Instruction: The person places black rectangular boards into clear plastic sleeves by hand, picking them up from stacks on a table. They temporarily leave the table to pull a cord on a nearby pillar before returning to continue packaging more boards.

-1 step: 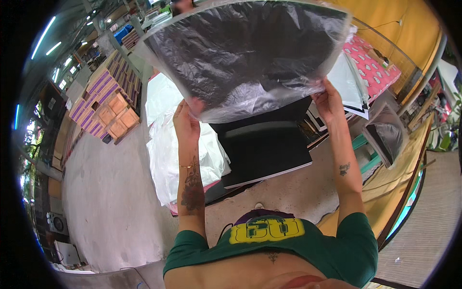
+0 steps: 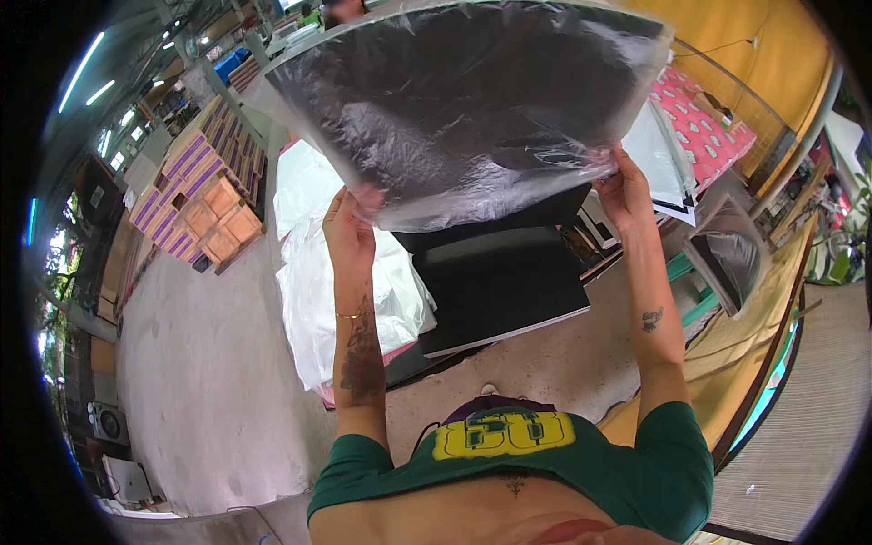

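A large black sheet in a clear plastic bag [image 2: 481, 109] is held up in front of me, tilted and spread between my hands. My left hand [image 2: 350, 218] is closed on the bag's near left corner, thumb and fingers pinching the film. At the near right corner, my right hand [image 2: 625, 191] grips the plastic the same way. Below the bag lies a stack of black sheets [image 2: 504, 291] with a pale lower edge; its far part is hidden by the bag. Left of that stack, crumpled white plastic bags [image 2: 350, 300] are piled up, close under my left forearm.
White sheets [image 2: 668, 168] and a pink patterned package [image 2: 699, 118] lie at the right. Another plastic-wrapped black piece [image 2: 731, 254] leans by a green stool [image 2: 695, 291]. Boxes on a pallet [image 2: 204, 191] stand at the far left. A person [image 2: 341, 11] is partly visible at the back.
The bag and my right hand have shifted slightly to the right, and the creases and glare on the film differ. Both hands keep their hold.
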The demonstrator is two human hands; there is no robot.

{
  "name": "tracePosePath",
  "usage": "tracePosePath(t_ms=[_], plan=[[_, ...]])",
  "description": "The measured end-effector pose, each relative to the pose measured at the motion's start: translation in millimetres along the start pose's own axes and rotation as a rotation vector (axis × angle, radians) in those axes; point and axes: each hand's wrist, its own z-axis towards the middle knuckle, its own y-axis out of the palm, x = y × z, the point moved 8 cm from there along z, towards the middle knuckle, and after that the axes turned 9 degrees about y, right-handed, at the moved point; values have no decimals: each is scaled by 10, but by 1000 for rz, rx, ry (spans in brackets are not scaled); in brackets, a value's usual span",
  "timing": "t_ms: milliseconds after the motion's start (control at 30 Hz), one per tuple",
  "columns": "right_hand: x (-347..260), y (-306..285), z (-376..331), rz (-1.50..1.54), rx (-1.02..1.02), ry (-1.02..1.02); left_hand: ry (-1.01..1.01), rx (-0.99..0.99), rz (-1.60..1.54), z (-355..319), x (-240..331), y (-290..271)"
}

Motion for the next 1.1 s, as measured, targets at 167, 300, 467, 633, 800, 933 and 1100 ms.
tracePosePath(t_ms=[167,300,467,633,800,933,1100], plan=[[521,-725,257,-10,20,191,-340,140,-238,-46,-761,-441],[1347,-1351,358,102,118,328,-360,121,-213,-327,-1424,-1223],[1526,-1970,136,-568,381,146,-233,44,485,-501,-1570,-1070],[335,-1581,33,-983,311,-565,-79,-110,688,-169,-1588,10],[-657,-2454,375,-724,487,-318,-276,-269,533,-131,-2051,885],[-1118,-2658,617,-743,566,-267,-262,-208,568,-93,-2370,1306],[-1549,-3243,873,-913,643,-212,-289,-160,405,-91,-2766,1690]])
